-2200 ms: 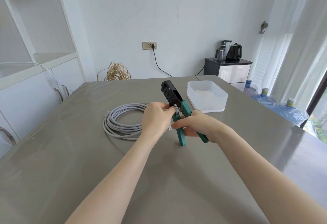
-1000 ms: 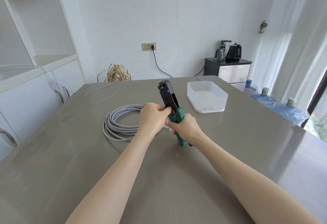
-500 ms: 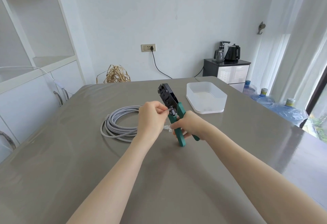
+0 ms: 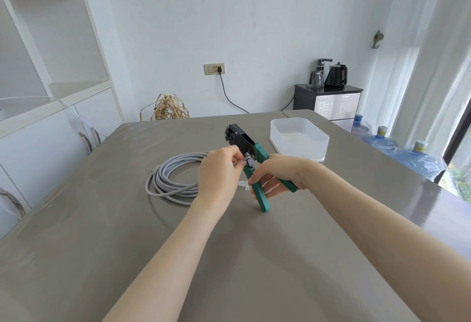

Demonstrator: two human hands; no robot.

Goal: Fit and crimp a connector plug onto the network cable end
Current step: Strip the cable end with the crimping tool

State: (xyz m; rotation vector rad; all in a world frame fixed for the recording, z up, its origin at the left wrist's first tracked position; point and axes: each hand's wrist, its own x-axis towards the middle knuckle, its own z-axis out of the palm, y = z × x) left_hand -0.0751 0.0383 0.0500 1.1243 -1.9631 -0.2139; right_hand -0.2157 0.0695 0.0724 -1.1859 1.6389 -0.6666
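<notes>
Two hands meet above the grey table (image 4: 102,245): left grip (image 4: 219,171) pinches the cable end (image 4: 239,162) into the crimping tool (image 4: 244,143), right grip (image 4: 277,174) wraps its green handles; cable coil (image 4: 173,179) lies left, white tray (image 4: 300,141) beyond.

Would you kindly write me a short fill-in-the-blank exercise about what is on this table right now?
1. The right hand grips the crimping tool by its ____ handles.
2. The left hand pinches the end of the grey ____ at the tool.
3. The clear connector plug lies on the ____.
4. The white tray stands to the ____ of the tool.

Missing words: green; cable; table; right
</notes>
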